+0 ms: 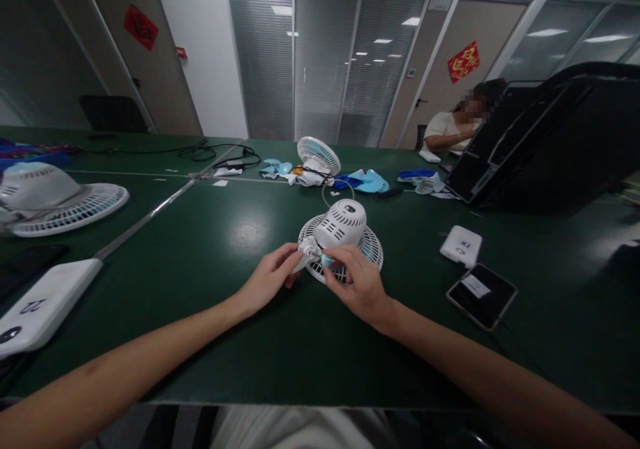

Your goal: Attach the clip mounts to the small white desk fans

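Note:
A white electric fan (341, 225) lies face down on the green table, its round grille flat and its motor housing on top. My left hand (274, 272) pinches a white plastic part (309, 247) at the fan's near left side; whether that part is joined to the housing I cannot tell. Between the thumb and fingers of my right hand (359, 281) is a small light-blue knob (327, 260), close against the white part. A thin shaft seems to run between the two. The near part of the grille is partly covered by my right hand.
Behind stands another fan (319, 157) among blue blades (370, 181) and cloths. Right are a white power bank (461, 245), a dark phone-like device (481, 295) and a large black case (550, 142). Left are another fan (65, 199) and a white power bank (47, 305). A person (455, 125) sits beyond.

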Motion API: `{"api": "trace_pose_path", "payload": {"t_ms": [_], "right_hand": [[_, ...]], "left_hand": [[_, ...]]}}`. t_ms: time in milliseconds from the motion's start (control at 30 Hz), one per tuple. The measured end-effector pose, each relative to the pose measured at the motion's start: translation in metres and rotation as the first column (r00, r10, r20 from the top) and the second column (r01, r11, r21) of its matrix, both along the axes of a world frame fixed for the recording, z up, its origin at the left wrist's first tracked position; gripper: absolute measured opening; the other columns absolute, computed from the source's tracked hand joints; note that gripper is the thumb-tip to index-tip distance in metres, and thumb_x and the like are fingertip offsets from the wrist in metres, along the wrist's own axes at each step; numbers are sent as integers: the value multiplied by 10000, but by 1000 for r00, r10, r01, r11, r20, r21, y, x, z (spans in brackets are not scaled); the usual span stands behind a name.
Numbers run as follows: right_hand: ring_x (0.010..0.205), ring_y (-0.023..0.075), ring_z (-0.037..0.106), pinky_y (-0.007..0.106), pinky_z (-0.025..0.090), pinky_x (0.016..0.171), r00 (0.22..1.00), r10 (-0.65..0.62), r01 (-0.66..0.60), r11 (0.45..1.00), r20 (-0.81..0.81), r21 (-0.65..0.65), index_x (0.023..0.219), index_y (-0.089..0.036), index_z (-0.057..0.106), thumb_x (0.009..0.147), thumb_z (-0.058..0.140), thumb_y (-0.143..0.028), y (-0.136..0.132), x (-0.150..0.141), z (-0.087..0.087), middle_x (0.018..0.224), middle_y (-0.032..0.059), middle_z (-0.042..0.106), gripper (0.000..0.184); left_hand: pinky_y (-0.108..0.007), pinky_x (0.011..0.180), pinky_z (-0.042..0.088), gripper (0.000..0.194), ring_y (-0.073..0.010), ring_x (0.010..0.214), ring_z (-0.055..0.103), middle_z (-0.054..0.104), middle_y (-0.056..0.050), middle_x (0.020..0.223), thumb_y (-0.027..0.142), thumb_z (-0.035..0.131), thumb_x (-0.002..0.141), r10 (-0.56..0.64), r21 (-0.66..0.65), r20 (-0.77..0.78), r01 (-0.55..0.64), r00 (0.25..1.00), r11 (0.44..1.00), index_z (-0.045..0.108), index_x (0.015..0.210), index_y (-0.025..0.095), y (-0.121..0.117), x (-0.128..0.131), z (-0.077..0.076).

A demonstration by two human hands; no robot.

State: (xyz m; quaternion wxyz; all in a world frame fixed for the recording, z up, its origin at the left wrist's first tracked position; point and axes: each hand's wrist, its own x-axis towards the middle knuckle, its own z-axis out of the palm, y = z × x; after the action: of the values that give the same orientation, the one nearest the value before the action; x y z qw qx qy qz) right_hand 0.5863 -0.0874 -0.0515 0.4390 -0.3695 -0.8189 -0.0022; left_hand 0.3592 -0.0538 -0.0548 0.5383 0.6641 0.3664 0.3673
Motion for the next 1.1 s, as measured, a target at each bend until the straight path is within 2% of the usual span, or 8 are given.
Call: {"api": "trace_pose_path", "payload": {"t_ms": [233, 367, 467, 633, 800, 967, 1100], "right_hand": [[1047, 212, 682, 367, 596, 912, 996, 28, -36, 995, 89, 92, 1299, -199, 590, 978, 608, -178, 4, 7, 0, 1163, 88, 692, 322], [1097, 210, 683, 351, 585, 953, 987, -7, -19, 987, 160, 160, 1360, -214, 584, 985, 593, -143, 6, 7, 0, 1250, 84, 683, 381], [1111, 207, 684, 337, 588, 957, 987, -31, 2, 982, 155, 188, 1381, -207, 582, 991, 579, -131, 6, 8, 1, 1258, 86, 684, 396], [1096, 210, 689, 316, 614, 871, 984, -59, 19, 972, 168, 233, 1352, -198, 612, 988, 591, -133, 6, 10, 2, 1288, 112, 665, 371], [1021, 208, 698, 353, 609, 886, 979, -43, 1, 979, 201, 204, 1323, -160, 612, 990, 612, -170, 7, 8, 4, 1152, 102, 718, 333], [919, 189, 711, 321, 611, 808, 968, -27, -31, 974, 251, 224, 1305, -126, 605, 998, 608, -178, 8, 4, 5, 1076, 104, 734, 312], [842, 179, 710, 297, 601, 712, 949, -76, 0, 970, 307, 242, 1307, -119, 600, 1006, 607, -232, 10, 8, 8, 1031, 101, 733, 321]], "left_hand": [[-271, 683, 437, 471, -137, 686, 517, 578, -2, 813, 483, 539, 995, -45, 30, -23, 46, 999, 998, 579, 1338, 164, -8, -6, 5], [-273, 701, 452, 514, -147, 727, 524, 606, -26, 855, 484, 557, 989, -40, 30, 18, 40, 999, 999, 561, 1382, 152, -10, -5, 6], [-269, 691, 453, 526, -149, 734, 523, 610, -33, 868, 485, 560, 988, -43, 28, 37, 42, 998, 999, 551, 1393, 149, -9, -4, 5], [-272, 698, 448, 518, -141, 730, 521, 594, -23, 874, 480, 537, 1002, -71, 39, 15, 71, 997, 997, 534, 1412, 164, -8, -4, 2], [-272, 682, 439, 527, -136, 717, 512, 573, -7, 866, 473, 513, 1016, -111, 55, -44, 114, 993, 992, 488, 1456, 185, -9, -5, 1], [-267, 670, 440, 542, -141, 724, 530, 599, -10, 872, 468, 509, 1018, -136, 97, -105, 147, 985, 984, 462, 1479, 187, -11, -6, 3], [-268, 677, 444, 530, -142, 719, 532, 597, -6, 860, 471, 500, 1019, -111, 105, -99, 121, 989, 987, 473, 1470, 193, -11, -4, 3]]}}
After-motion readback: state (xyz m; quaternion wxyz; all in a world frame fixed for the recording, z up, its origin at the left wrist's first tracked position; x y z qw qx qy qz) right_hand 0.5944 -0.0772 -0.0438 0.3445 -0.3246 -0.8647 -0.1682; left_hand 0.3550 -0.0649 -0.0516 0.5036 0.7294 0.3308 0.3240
